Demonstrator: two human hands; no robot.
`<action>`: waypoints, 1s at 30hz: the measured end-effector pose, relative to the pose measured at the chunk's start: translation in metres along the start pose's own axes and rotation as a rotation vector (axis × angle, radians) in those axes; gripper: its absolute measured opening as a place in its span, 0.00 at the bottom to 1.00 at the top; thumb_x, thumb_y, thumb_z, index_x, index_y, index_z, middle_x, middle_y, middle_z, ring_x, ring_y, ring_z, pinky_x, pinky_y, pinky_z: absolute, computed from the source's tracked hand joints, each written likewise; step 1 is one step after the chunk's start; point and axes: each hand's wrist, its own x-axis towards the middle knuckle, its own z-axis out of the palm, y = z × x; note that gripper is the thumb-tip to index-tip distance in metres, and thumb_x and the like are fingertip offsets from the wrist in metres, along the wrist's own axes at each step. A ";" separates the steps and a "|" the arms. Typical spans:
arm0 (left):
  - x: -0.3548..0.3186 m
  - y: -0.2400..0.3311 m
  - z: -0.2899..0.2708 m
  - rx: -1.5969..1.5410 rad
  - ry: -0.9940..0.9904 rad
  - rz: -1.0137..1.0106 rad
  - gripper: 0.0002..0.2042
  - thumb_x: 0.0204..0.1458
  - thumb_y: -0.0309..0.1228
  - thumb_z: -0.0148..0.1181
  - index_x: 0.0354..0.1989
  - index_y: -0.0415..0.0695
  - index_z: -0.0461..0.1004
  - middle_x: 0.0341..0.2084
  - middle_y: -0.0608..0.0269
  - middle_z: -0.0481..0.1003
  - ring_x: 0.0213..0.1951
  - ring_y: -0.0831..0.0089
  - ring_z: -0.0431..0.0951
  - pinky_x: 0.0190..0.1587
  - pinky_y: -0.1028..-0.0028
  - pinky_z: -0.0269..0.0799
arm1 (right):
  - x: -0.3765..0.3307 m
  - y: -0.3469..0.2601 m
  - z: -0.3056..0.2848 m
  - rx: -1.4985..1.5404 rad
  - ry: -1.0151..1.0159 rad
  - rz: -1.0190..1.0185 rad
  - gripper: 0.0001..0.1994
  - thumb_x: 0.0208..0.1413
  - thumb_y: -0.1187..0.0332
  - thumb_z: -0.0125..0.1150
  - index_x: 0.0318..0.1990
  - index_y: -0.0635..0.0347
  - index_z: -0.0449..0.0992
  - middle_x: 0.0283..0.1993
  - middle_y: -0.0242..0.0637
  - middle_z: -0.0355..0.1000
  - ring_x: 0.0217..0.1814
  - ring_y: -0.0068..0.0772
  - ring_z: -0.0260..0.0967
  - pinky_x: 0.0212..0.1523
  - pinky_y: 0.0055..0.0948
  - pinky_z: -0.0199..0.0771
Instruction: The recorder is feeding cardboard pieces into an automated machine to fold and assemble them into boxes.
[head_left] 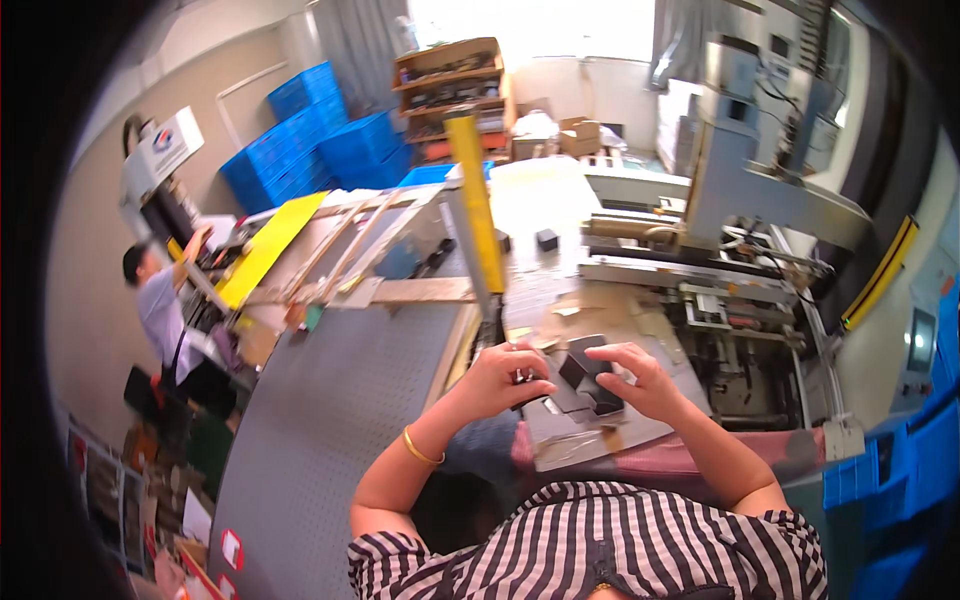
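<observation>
folding a dark box [588,378] on the table [640,425], seemingly mid-assembly; likely needs a flap pressed next; right hand [640,378] atop box, fingers curled, touching it; left hand [505,375] just beside, fingers bent on a small piece, grip unclear.

Left hand [505,375] and right hand [632,378] rest on dark grey box pieces [590,385] at the desk [320,420]. Blue crates [310,140] stacked behind; another person [165,310] stands at left.
</observation>
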 end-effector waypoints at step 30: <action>0.487 -0.085 0.136 0.065 0.040 0.105 0.35 0.44 0.33 0.71 0.62 0.44 0.62 0.41 0.60 0.78 0.47 0.73 0.76 0.52 0.69 0.68 | 0.124 0.271 -0.329 -0.297 0.250 0.162 0.28 0.55 0.62 0.66 0.61 0.57 0.66 0.46 0.37 0.76 0.48 0.25 0.71 0.52 0.26 0.70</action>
